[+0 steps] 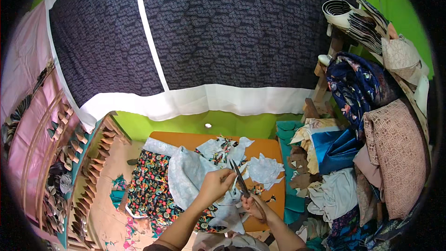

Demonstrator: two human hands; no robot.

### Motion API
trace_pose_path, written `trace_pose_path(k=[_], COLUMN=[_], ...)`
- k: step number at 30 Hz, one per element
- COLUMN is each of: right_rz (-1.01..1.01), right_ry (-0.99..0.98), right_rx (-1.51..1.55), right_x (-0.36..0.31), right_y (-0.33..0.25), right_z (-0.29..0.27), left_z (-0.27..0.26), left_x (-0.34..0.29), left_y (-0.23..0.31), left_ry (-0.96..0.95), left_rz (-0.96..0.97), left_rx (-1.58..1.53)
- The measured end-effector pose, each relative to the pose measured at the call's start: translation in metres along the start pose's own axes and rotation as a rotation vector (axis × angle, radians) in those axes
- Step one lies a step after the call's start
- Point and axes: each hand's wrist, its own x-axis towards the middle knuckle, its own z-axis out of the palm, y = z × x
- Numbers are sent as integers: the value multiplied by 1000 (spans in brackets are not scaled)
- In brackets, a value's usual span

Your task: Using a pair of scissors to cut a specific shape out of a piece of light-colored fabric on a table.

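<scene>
My right hand [253,207] is closed round the handles of a pair of dark metal scissors [240,181], whose blades point up and away, slightly apart. Close to the blades on their left, my left hand [216,186] has its fingers pinched together; what they hold, if anything, is too small to make out. Pale blue-white fabric [188,169] lies beside and under the left hand. Beneath it spreads a black fabric with a colourful print [147,181]. To the right of the scissors lies a heap of pale cut fabric pieces [265,170].
An orange-brown tabletop [274,146] carries the fabric. Piled cloths, including a blue satin one [335,146] and a beige patterned one [395,158], stand at the right. Rows of wooden shoe lasts [95,167] fill a rack at the left. A dark patterned curtain [241,32] hangs behind.
</scene>
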Motion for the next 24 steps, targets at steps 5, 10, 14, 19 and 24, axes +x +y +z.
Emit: trace_pose_path(k=[5, 10, 14, 19, 24], right_rz=[-110, -165, -154, -111, -189], right_ry=[-87, -47, 5, 13, 46], right_rx=[-7, -108, -154, -113, 23], right_x=[-3, -3, 6, 9, -1], right_y=[-10, -8, 1, 5, -5], right_z=[14, 20, 12, 3, 15], left_z=[-16, -22, -27, -33, -38], left_x=[-2, -1, -1, 2, 3], left_y=[4, 5, 4, 2, -19], left_ry=[-112, -129, -113, -157, -55], left_rz=[-39, -92, -61, -77, -43], left_rx=[80, 66, 126, 124, 18])
